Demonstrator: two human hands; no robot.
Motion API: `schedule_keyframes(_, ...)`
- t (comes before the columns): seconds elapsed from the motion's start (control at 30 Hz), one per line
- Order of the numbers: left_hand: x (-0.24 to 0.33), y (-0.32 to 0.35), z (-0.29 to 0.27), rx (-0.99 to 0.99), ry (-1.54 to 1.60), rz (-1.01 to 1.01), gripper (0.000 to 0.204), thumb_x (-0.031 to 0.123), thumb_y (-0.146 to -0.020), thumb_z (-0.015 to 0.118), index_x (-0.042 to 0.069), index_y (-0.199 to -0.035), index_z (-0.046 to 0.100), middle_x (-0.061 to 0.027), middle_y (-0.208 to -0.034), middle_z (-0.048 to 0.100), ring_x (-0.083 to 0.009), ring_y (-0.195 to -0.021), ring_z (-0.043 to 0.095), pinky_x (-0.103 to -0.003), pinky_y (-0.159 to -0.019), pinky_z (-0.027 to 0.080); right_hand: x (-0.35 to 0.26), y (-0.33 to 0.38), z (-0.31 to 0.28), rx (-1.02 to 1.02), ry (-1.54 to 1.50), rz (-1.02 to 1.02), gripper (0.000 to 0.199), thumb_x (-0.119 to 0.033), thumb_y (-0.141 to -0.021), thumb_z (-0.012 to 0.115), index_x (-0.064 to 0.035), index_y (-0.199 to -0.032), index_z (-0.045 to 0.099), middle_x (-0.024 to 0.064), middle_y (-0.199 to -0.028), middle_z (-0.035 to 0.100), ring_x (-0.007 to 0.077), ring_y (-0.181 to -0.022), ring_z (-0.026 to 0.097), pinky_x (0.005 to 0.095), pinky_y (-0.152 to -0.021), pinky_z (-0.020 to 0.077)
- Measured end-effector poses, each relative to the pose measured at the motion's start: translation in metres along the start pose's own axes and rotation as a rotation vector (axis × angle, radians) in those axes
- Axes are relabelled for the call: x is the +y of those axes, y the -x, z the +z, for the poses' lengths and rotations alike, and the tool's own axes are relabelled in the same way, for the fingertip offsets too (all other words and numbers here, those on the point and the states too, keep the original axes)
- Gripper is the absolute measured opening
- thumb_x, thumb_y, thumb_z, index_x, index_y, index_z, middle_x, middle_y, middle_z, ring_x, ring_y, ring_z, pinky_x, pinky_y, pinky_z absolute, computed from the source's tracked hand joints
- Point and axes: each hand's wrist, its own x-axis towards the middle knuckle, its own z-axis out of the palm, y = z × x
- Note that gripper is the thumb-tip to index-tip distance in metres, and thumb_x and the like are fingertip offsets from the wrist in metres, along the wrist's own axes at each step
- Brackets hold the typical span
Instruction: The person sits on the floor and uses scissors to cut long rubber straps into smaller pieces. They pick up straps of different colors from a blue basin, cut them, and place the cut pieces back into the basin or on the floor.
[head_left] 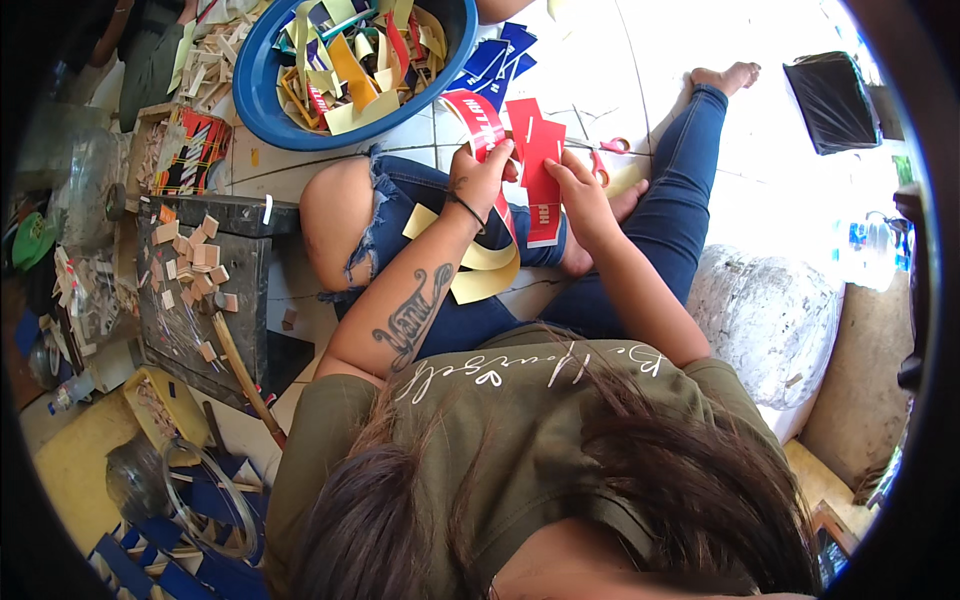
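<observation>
My left hand (484, 176) is closed with thumb and fingers pinching a red printed strip (472, 112) that curls away toward a blue basin. Fanned beside it are red rectangular pieces (546, 183) with white print, overlapping one another. My right hand (586, 200) grips these by their right edge, thumb on top; its other fingers are partly hidden behind. Pale yellow strips (486, 284) hang curled under my left wrist and rest over my jeans. Pink-handled scissors (604, 158) lie on the floor just past my right hand.
A blue basin (252, 112) full of coloured strips stands ahead left, with blue printed pieces (500, 62) beside it. To my left, a dark stool (222, 318) carries small wooden blocks. A wrapped round bundle (765, 318) sits at my right, a black-covered box (832, 102) farther off.
</observation>
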Motion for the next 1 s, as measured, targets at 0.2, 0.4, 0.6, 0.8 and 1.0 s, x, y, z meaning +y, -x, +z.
schedule_keyframes(0.2, 0.003, -0.001, -0.002, 0.044, 0.049, -0.049, 0.033, 0.028, -0.091, 0.042, -0.002, -0.097, 0.056, -0.0039, -0.068, 0.055, -0.0083, -0.055, 0.048, -0.022, -0.052, 0.041, -0.003, -0.061, -0.02, 0.124, -0.188, 0.046, 0.02, -0.016, -0.087, 0.044, -0.0001, -0.093, 0.054, 0.0087, -0.083, 0.057, 0.0145, -0.075, 0.055, 0.0274, -0.068, 0.0462)
schedule_keyframes(0.4, 0.007, -0.005, -0.006, 0.065, 0.148, -0.056, 0.033, 0.028, -0.091, 0.041, -0.002, -0.097, 0.056, -0.0046, -0.068, 0.055, -0.0084, -0.055, 0.048, -0.021, -0.053, 0.041, -0.004, -0.17, -0.012, 0.243, -0.251, 0.174, 0.02, -0.014, -0.084, 0.052, 0.0008, -0.097, 0.053, 0.0123, -0.091, 0.058, 0.0217, -0.082, 0.057, 0.0333, -0.074, 0.0457)
schedule_keyframes(0.6, 0.009, -0.005, -0.003, 0.046, 0.172, -0.119, 0.031, 0.025, -0.09, 0.042, -0.003, -0.096, 0.054, -0.0047, -0.067, 0.054, -0.0091, -0.055, 0.048, -0.022, -0.053, 0.041, 0.002, -0.239, 0.018, 0.369, -0.058, 0.067, 0.024, -0.012, -0.077, 0.06, -0.0004, -0.097, 0.054, 0.0126, -0.09, 0.061, 0.0241, -0.083, 0.06, 0.034, -0.073, 0.0477)
schedule_keyframes(0.8, 0.01, -0.005, 0.0, 0.005, 0.202, -0.163, 0.036, 0.028, -0.091, 0.035, -0.002, -0.099, 0.053, -0.0067, -0.068, 0.055, -0.0106, -0.056, 0.049, -0.022, -0.054, 0.042, 0.013, -0.249, 0.018, 0.554, 0.553, 0.079, 0.037, -0.016, -0.069, 0.063, -0.0002, -0.102, 0.056, 0.019, -0.1, 0.06, 0.0297, -0.092, 0.059, 0.033, -0.08, 0.0463)
schedule_keyframes(1.0, 0.008, -0.002, 0.0, -0.16, 0.345, -0.181, 0.045, 0.032, -0.089, 0.03, -0.001, -0.118, 0.04, -0.0153, -0.087, 0.06, -0.0175, -0.067, 0.057, -0.028, -0.065, 0.047, 0.009, -0.241, 0.005, 0.501, 0.702, 0.028, 0.054, -0.026, -0.073, 0.059, 0.0057, -0.114, 0.047, 0.0247, -0.113, 0.051, 0.0333, -0.106, 0.051, 0.0367, -0.088, 0.0421)
